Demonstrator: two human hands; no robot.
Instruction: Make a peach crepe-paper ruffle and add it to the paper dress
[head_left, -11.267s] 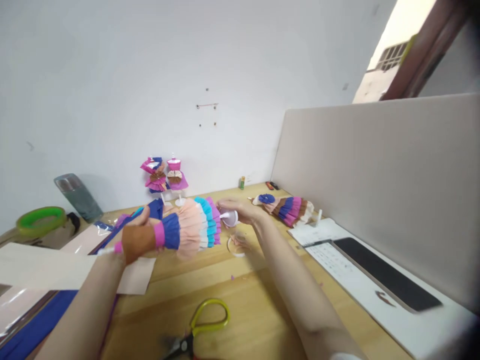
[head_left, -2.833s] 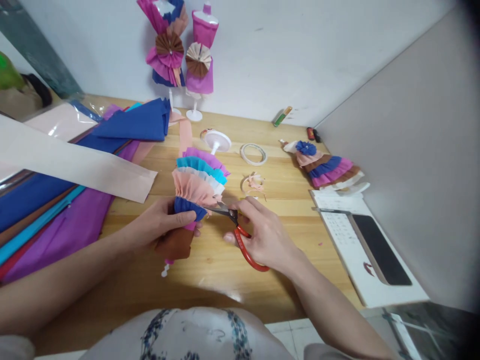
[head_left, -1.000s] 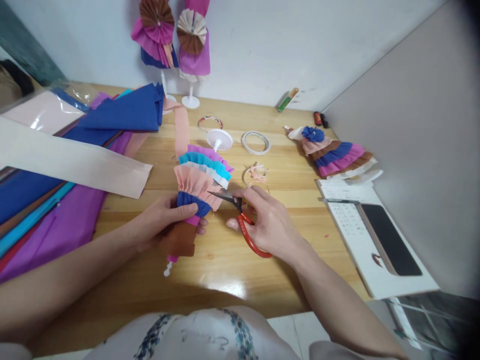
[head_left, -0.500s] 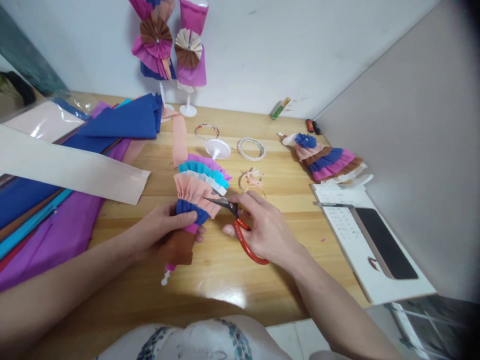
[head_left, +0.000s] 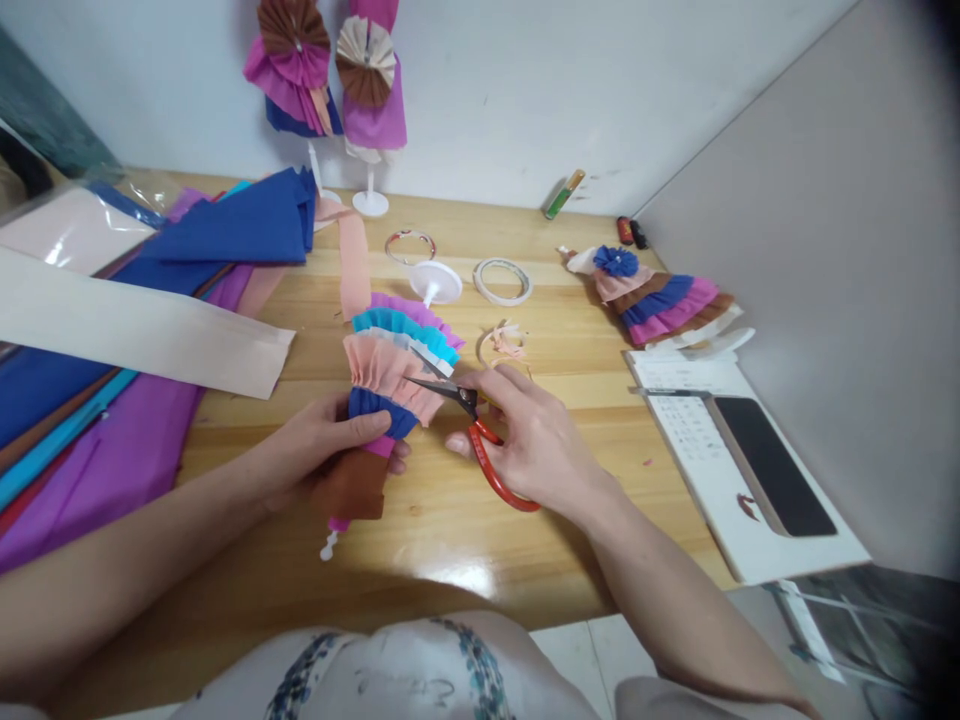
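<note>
A ruffled paper dress (head_left: 386,365) on a white stand lies tilted in my left hand (head_left: 337,440), whose thumb presses on its blue band. Its layers are purple, turquoise, white, peach, blue, pink and brown, and the round white base (head_left: 436,284) points away from me. My right hand (head_left: 529,430) is closed around red-handled scissors (head_left: 495,475). Their blades are parted, with one lying over the peach ruffle and the other near the white layer. Part of my left fingers is hidden behind the dress.
Folded coloured paper (head_left: 240,225) and a long cream strip (head_left: 142,325) lie at the left. Two dressed stands (head_left: 375,110) rise at the back. Tape rolls (head_left: 502,282) sit mid-table. A finished-looking dress (head_left: 667,305), phone (head_left: 772,465) and white board (head_left: 697,490) are at the right.
The whole view has shifted slightly, moving the table items upward in the picture. The scissor blades look a little wider apart over the peach ruffle. Both holds are unchanged.
</note>
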